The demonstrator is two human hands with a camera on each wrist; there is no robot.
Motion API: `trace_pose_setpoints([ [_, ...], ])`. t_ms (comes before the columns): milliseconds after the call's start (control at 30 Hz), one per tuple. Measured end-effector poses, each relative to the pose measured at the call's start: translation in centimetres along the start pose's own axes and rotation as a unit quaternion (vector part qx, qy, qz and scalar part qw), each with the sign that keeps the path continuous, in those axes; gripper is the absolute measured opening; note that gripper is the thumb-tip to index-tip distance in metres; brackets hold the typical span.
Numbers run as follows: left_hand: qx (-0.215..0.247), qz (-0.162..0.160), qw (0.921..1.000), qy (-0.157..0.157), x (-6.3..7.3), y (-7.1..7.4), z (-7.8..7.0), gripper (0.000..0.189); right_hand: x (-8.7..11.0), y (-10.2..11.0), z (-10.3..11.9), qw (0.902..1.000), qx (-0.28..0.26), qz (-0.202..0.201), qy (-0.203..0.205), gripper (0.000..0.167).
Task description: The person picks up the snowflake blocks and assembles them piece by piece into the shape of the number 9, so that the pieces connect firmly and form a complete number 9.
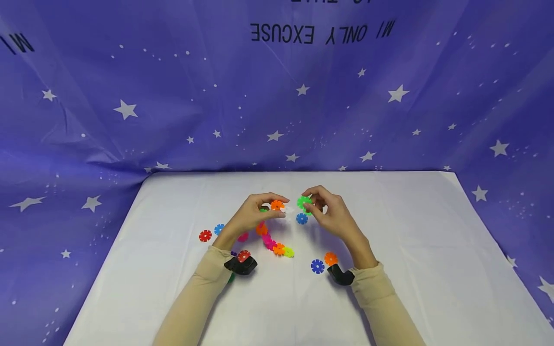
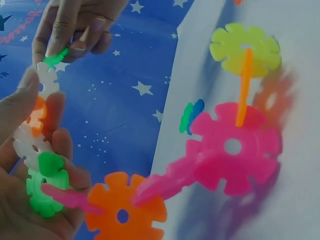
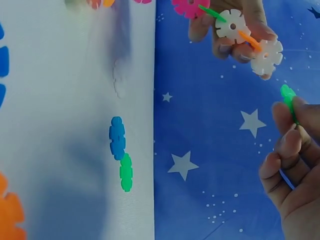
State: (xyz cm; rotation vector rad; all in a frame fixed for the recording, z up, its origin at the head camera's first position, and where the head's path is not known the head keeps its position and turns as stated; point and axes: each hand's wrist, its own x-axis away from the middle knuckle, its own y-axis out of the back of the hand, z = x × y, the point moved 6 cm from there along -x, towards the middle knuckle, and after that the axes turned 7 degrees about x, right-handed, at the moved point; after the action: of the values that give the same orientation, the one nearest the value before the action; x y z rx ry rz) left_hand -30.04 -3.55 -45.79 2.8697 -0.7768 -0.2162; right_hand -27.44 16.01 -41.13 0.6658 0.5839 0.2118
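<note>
Over the tabletop point(image 1: 433, 269), a disc chain point(image 1: 269, 241) is pinched by the left hand point(image 1: 255, 211) and a separate green disc point(image 1: 304, 202) by the right hand point(image 1: 331, 214), both grips narrow; joining seems under way, careful alignment called for.

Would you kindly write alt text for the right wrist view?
The right hand pinches a green disc near a disc chain held by the left hand; a blue disc and a second green disc lie on the white table.
</note>
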Motion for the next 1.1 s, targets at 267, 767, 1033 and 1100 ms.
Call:
trace_pose_setpoints([
  [267, 0.037, 0.006, 0.9992, 0.012, 0.9, -0.7, -1.0, 0.034, 0.8, -0.8, -0.2, 0.9995, -0.014, 0.027, 0.004, 0.024],
  [767, 0.039, -0.022, 0.9989, -0.011, 0.6, 0.2, -3.7, 0.03, -0.5, -0.6, 0.1, 0.9991, -0.007, 0.028, 0.031, 0.028],
  [1033, 0.036, -0.026, 0.999, -0.01, 0.4, 0.0, -2.7, 0.031, -0.3, -0.6, 0.2, 0.9988, 0.004, 0.039, 0.028, 0.027],
  [1100, 0.038, -0.024, 0.999, -0.008, 0.2, -0.1, -1.9, 0.032, -0.2, -0.7, 0.2, 0.9986, 0.006, 0.043, 0.03, 0.027],
])
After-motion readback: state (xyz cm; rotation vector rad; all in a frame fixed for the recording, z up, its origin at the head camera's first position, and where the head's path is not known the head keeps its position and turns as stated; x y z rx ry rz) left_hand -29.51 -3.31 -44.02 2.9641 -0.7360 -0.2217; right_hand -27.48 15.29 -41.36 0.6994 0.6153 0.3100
